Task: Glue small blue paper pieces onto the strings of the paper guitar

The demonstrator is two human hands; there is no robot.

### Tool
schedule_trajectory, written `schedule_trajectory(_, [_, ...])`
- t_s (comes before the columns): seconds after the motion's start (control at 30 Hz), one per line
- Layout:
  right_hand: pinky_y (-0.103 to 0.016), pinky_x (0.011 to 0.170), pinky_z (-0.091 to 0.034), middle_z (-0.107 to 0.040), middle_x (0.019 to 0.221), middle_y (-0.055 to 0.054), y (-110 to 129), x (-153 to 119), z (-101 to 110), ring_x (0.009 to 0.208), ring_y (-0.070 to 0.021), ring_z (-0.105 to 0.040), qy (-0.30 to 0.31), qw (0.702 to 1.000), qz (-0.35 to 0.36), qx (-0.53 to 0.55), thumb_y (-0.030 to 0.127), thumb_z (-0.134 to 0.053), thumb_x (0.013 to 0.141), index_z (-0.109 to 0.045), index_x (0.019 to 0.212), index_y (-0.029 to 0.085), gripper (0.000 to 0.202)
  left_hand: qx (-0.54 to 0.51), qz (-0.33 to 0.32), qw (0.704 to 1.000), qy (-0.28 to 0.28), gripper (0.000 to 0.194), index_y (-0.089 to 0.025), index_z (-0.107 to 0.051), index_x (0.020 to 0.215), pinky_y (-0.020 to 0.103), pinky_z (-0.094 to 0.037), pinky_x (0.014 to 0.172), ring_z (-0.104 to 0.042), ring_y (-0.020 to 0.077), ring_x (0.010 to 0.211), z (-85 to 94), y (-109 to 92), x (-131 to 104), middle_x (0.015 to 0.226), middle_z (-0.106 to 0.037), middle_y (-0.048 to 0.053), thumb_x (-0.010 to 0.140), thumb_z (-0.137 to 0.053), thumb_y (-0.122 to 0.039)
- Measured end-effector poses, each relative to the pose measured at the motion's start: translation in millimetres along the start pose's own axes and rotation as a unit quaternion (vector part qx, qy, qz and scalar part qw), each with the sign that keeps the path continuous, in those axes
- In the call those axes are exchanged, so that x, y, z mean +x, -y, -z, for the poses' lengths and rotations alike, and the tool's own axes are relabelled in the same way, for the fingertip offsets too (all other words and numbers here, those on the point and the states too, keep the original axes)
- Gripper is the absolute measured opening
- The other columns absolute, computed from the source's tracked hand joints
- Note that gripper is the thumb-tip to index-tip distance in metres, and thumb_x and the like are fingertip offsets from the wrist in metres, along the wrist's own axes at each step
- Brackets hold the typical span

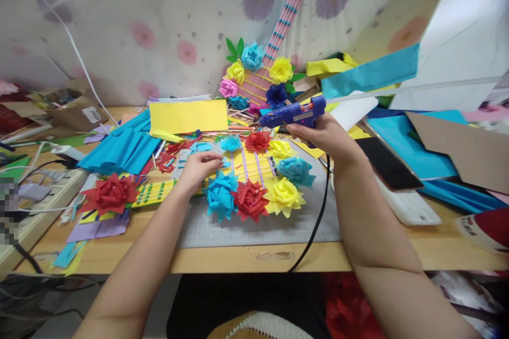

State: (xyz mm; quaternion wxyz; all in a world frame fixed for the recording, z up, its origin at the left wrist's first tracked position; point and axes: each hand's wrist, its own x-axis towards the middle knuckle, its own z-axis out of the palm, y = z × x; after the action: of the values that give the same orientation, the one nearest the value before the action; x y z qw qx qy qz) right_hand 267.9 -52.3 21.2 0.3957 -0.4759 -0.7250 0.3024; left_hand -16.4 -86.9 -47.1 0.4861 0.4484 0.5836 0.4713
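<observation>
My right hand (328,137) grips a blue hot glue gun (294,112), its nozzle pointing left above the paper flowers. A black cord hangs from the gun, and a long pale stick (369,94) runs back from its rear. Below lies a yellow paper guitar (246,163) with purple strips across its body, ringed by red (251,200), yellow (284,196) and blue paper flowers (221,196). Over the guitar's left side, my left hand (199,169) has its fingers pinched together, with a small piece of blue paper (226,162) at the tips.
A finished-looking pink guitar (280,29) leans on the patterned wall. Blue crepe paper (123,143) and a yellow sheet (189,117) lie left; a dark phone (389,163) and cardboard (461,148) lie right. A power strip (51,206) sits at the left edge. The grey mat (258,230) reaches the table's front.
</observation>
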Motion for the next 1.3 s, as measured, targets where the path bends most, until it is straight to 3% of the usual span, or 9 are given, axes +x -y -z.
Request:
schedule_trajectory(0.17, [-0.023, 0.039, -0.023, -0.040, 0.047, 0.004, -2, 1, 1, 0.042, -0.0064, -0.032, -0.011, 0.999, -0.020, 0.042, 0.052, -0.064, 0.069, -0.054, 0.063, 0.017, 0.037, 0.074, -0.005, 0.997, 0.024, 0.031, -0.015, -0.072, 0.072, 0.032, -0.050, 0.075, -0.065, 0.0206, 0.074, 3.9, -11, -1, 0.073, -0.071, 0.006, 0.046, -0.079, -0.030])
schedule_trajectory(0.37, [-0.023, 0.040, -0.027, -0.042, 0.048, 0.003, 1, 2, 3, 0.044, -0.0069, -0.035, -0.021, 0.997, -0.010, 0.076, 0.051, -0.064, 0.070, -0.052, 0.063, 0.017, 0.037, 0.114, -0.003, 0.992, 0.058, 0.030, -0.016, -0.073, 0.073, 0.033, -0.049, 0.077, -0.065, 0.0218, 0.078, 4.0, -15, 1, 0.077, -0.072, 0.007, 0.047, -0.078, -0.029])
schedule_trajectory(0.53, [-0.025, 0.041, -0.030, -0.042, 0.049, 0.002, 4, 2, 7, 0.044, -0.0086, -0.036, -0.020, 0.997, -0.007, 0.068, 0.053, -0.060, 0.073, -0.051, 0.064, 0.019, 0.036, 0.170, -0.035, 0.985, 0.002, 0.023, -0.016, -0.072, 0.065, 0.030, -0.048, 0.065, -0.062, 0.0192, 0.066, -2.9, -15, 2, 0.069, -0.070, 0.007, 0.046, -0.078, -0.028])
schedule_trajectory(0.67, [-0.026, 0.041, -0.031, -0.043, 0.049, 0.002, 1, 3, 10, 0.045, -0.0095, -0.037, -0.024, 0.997, 0.008, 0.067, 0.056, -0.059, 0.072, -0.052, 0.067, 0.020, 0.038, 0.224, -0.096, 0.970, 0.002, 0.015, -0.018, -0.069, 0.062, 0.028, -0.046, 0.059, -0.060, 0.0182, 0.062, -8.4, -17, 3, 0.066, -0.067, 0.005, 0.054, -0.073, -0.030])
schedule_trajectory(0.87, [-0.026, 0.040, -0.033, -0.045, 0.048, 0.001, -6, 8, 13, 0.044, -0.0099, -0.039, -0.034, 0.996, 0.007, 0.078, 0.059, -0.060, 0.070, -0.056, 0.071, 0.019, 0.040, 0.399, -0.228, 0.888, 0.014, 0.009, -0.020, -0.067, 0.071, 0.025, -0.043, 0.063, -0.059, 0.0162, 0.069, -17.8, -26, 9, 0.081, -0.066, 0.004, 0.068, -0.061, -0.027])
schedule_trajectory(1.0, [-0.026, 0.042, -0.034, -0.046, 0.050, 0.001, -7, 9, 16, 0.046, -0.0101, -0.041, -0.045, 0.995, 0.004, 0.090, 0.058, -0.061, 0.070, -0.055, 0.072, 0.019, 0.039, 0.489, -0.228, 0.842, 0.023, 0.016, -0.023, -0.063, 0.087, 0.025, -0.040, 0.062, -0.059, 0.0171, 0.068, -27.0, -35, 14, 0.078, -0.067, 0.002, 0.072, -0.060, -0.027])
schedule_trajectory(1.1, [-0.026, 0.043, -0.033, -0.044, 0.050, 0.002, -8, 9, 19, 0.047, -0.0101, -0.040, -0.044, 0.995, 0.009, 0.091, 0.057, -0.059, 0.073, -0.054, 0.071, 0.020, 0.037, 0.543, -0.224, 0.809, 0.017, 0.037, -0.023, -0.054, 0.106, 0.026, -0.041, 0.068, -0.063, 0.0211, 0.076, -36.2, -42, 14, 0.082, -0.069, 0.002, 0.070, -0.063, -0.023])
schedule_trajectory(1.3, [-0.027, 0.042, -0.032, -0.043, 0.050, 0.001, -11, 9, 24, 0.046, -0.0106, -0.038, -0.051, 0.994, 0.024, 0.090, 0.060, -0.056, 0.073, -0.055, 0.070, 0.021, 0.040, 0.694, -0.221, 0.685, 0.016, 0.054, -0.016, -0.038, 0.128, 0.031, -0.044, 0.071, -0.065, 0.0276, 0.085, -53.3, -44, 18, 0.091, -0.069, 0.012, 0.077, -0.053, -0.022])
